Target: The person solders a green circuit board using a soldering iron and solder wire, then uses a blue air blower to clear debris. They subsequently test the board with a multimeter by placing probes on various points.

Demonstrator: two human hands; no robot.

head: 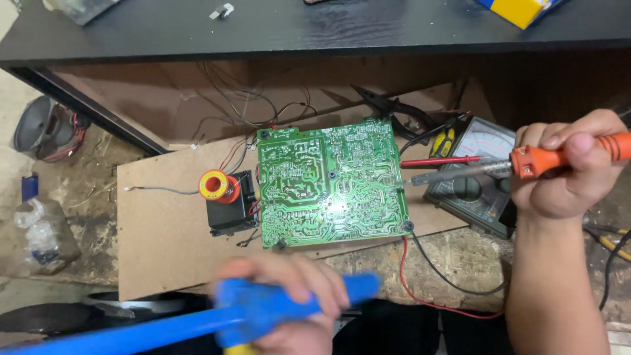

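You have one green circuit board (pixel 332 183), one solder spool (pixel 213 186), one analog multimeter (pixel 474 175), one orange-handled soldering iron (pixel 526 163), one blue desoldering pump (pixel 263 310), one red probe (pixel 439 161) and one speaker (pixel 47 129) before you.

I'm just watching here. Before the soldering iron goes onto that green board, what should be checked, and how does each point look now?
1. Soldering iron gripped firmly by right hand: ok.
2. Iron tip off the circuit board, at its right edge: ok.
3. Blue desoldering pump in left hand: ok, though blurred.
4. Board lies flat, solder side up: ok.
5. Solder spool close by: ok.
6. Iron hot: cannot tell.
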